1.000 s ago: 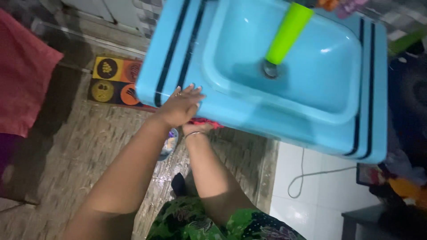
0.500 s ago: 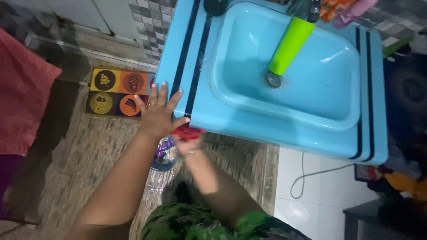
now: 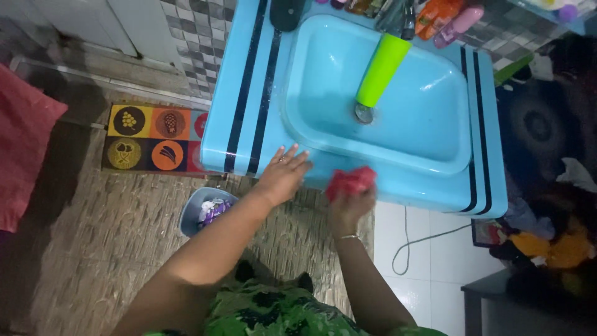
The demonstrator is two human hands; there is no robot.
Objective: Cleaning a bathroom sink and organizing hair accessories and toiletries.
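A light blue sink [image 3: 261, 93] with dark stripes fills the upper middle of the head view. A bright green spout [image 3: 380, 70] hangs over its basin, above the drain [image 3: 364, 112]. My left hand [image 3: 283, 175] lies flat, fingers spread, on the sink's front rim. My right hand [image 3: 349, 202] grips a red cloth [image 3: 350, 181] and presses it against the front edge of the sink, just right of my left hand. A thin bangle circles my right wrist.
Below the sink stands a small grey bin [image 3: 208, 210] with wrappers inside. A colourful mat [image 3: 152, 138] lies on the stone-patterned floor. Bottles [image 3: 448, 17] line the sink's back. A red fabric [image 3: 25, 146] hangs left; clothes [image 3: 547, 236] and a white cable [image 3: 413, 239] sit right.
My right hand with the red cloth came out from under the sink's edge and moved right along the front. My left hand shifted right on the rim. The view moved down and left.
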